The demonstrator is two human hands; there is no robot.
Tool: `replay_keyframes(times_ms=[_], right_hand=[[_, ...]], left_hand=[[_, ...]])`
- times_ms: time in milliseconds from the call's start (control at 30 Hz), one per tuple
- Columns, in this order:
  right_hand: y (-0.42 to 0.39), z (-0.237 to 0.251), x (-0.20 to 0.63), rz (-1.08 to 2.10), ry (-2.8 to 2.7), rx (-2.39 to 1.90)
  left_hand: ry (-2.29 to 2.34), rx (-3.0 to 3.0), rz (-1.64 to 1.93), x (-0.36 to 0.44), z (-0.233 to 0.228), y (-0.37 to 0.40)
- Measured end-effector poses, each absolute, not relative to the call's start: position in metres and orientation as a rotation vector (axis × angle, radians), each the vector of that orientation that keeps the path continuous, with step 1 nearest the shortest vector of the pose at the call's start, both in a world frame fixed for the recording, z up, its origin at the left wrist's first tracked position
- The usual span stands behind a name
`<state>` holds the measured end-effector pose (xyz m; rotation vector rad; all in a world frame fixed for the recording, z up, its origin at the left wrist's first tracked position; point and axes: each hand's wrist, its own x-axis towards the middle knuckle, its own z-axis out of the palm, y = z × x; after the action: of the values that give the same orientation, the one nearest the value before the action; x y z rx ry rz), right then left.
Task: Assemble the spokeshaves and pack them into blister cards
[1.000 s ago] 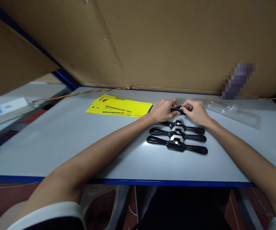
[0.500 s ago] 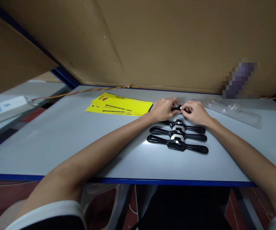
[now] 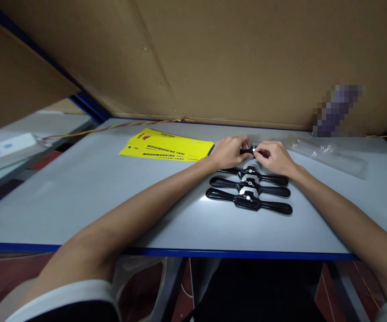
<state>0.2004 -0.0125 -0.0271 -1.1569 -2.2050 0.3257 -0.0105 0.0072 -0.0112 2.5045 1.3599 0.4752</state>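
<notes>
My left hand (image 3: 228,153) and my right hand (image 3: 274,157) meet over a black two-handled spokeshave (image 3: 251,151) at the far middle of the grey table (image 3: 79,188). Both hands grip it, and most of it is hidden under my fingers. Just in front of my hands lie three more black spokeshaves in a row: the far one (image 3: 274,180), the middle one (image 3: 225,183) and the near one (image 3: 248,202), each with a silver blade at its centre.
Yellow printed cards (image 3: 169,148) lie to the left of my hands. A clear plastic bag (image 3: 327,154) lies at the right. A red-yellow wire (image 3: 112,128) runs along the back edge under brown cardboard walls (image 3: 230,58). The table's blue front edge (image 3: 213,255) is near me.
My hands stay on the spokeshave, with only small finger shifts. The view has drifted slightly.
</notes>
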Motion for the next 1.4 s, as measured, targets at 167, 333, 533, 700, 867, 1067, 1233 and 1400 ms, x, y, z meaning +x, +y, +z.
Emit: replay_keyframes(times_ms=[167, 333, 533, 700, 867, 1067, 1233, 1400], right_hand=[[-0.0139, -0.0272, 0.2019, 0.336, -2.226, -1.138], [-0.0116, -0.0272, 0.2025, 0.312, -2.148, -1.170], [-0.0121, -0.0273, 0.2040, 0.288, -2.261, -1.140], [-0.0145, -0.0263, 0.2029, 0.268, -2.261, -1.150], [-0.0156, -0.0237, 0.2017, 0.246, -2.227, -1.210], [-0.0166, -0.0222, 0.2005, 0.241, -2.318, -1.231], [-0.0174, -0.0219, 0.2025, 0.275, -2.335, -1.179], [-0.0184, -0.0226, 0.2030, 0.280, -2.333, -1.164]], left_hand=[[1.371, 2.499, 0.482, -0.0102, -0.0127, 0.0079], [1.343, 2.479, 0.515, -0.0105, -0.0136, 0.0084], [1.347, 2.486, 0.515, -0.0103, -0.0140, 0.0086], [1.347, 2.491, 0.504, -0.0106, -0.0135, 0.0088], [1.347, 2.482, 0.501, -0.0104, -0.0123, 0.0079], [1.349, 2.481, 0.498, -0.0101, -0.0127, 0.0079], [1.342, 2.477, 0.496, -0.0107, -0.0126, 0.0078], [1.334, 2.492, 0.496, -0.0115, -0.0106, 0.0062]])
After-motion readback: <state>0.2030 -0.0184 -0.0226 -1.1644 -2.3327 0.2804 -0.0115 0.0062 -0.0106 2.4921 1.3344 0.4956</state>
